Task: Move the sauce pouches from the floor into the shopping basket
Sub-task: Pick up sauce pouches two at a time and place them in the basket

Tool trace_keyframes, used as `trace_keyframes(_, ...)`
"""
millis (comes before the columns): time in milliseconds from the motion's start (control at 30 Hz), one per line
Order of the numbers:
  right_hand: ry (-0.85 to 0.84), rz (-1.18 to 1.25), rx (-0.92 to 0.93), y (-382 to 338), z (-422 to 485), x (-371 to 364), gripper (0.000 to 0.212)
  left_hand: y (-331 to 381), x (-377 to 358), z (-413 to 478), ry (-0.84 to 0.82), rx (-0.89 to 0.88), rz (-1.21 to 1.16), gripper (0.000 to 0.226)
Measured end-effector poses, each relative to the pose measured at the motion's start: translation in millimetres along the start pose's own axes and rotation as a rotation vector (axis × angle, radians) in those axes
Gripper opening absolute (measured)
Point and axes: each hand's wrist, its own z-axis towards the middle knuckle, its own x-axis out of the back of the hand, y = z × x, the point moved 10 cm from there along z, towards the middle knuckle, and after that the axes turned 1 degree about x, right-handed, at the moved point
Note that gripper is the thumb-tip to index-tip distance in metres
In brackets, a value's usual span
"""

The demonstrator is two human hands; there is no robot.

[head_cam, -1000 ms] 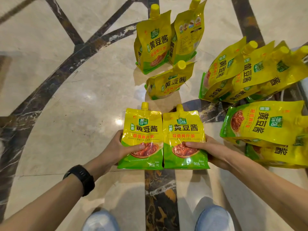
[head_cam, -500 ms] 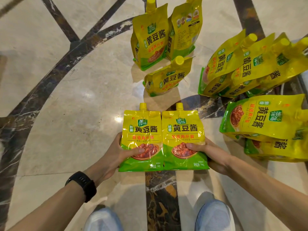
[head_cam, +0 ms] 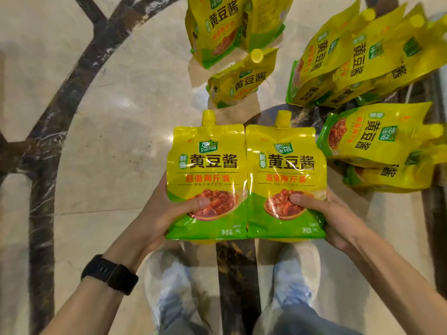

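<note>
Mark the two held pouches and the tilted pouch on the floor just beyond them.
left held pouch [head_cam: 208,163], head view, on the printed title at mid-front.
right held pouch [head_cam: 286,163], head view, on the printed title at mid-front.
tilted pouch [head_cam: 242,81], head view, on its front label below the cap.

The floor [head_cam: 108,146] is polished beige marble crossed by dark veined bands [head_cam: 41,165]. One band curves at the left and another runs straight between two pale shoes [head_cam: 169,281] that stand on it. Two yellow sauce pouches [head_cam: 215,32] stand upright side by side at the top, touching. Just in front of them a third pouch [head_cam: 242,81] sits tilted, cap uppermost. To the right a row of overlapping pouches [head_cam: 358,61] lies slanted. Nearer, two stacked pouches [head_cam: 372,136] lie flat, caps pointing right.
</note>
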Motion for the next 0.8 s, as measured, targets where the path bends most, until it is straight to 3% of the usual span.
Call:
trace_keyframes(67,0.012,0.026,-0.019,-15.0,-21.5,-8.0,0.047,20.0,-7.4,-23.7,-0.007,-0.01,0.009,0.111)
trace_keyframes(167,-0.016,-0.011,0.009,-45.4,-53.6,-25.4,0.069,51.1,-17.6,-62.9,0.001,0.012,0.009,0.115)
trace_keyframes(300,0.012,-0.048,0.054,-93.9,-104.4,-47.0,0.06,96.7,-30.6,-117.6,0.021,0.04,-0.016,0.106)
trace_keyframes(433,0.086,-0.048,0.048,-154.2,-173.9,-71.4,0.084,170.3,-44.5,-184.3,0.062,0.012,0.008,0.114)
trace_keyframes(533,0.124,-0.051,0.035,-202.2,-238.5,-95.0,0.09,228.3,-58.8,-243.0,0.074,0.024,0.014,0.116)
trace_keyframes(700,0.105,-0.055,0.078,-296.3,-370.7,-146.6,0.047,333.0,-90.4,-356.2,0.043,0.025,0.022,0.11)
trace_keyframes(800,0.143,-0.037,0.104,-330.7,-446.2,-172.8,0.055,386.2,-103.4,-416.8,-0.015,0.01,0.046,0.12)
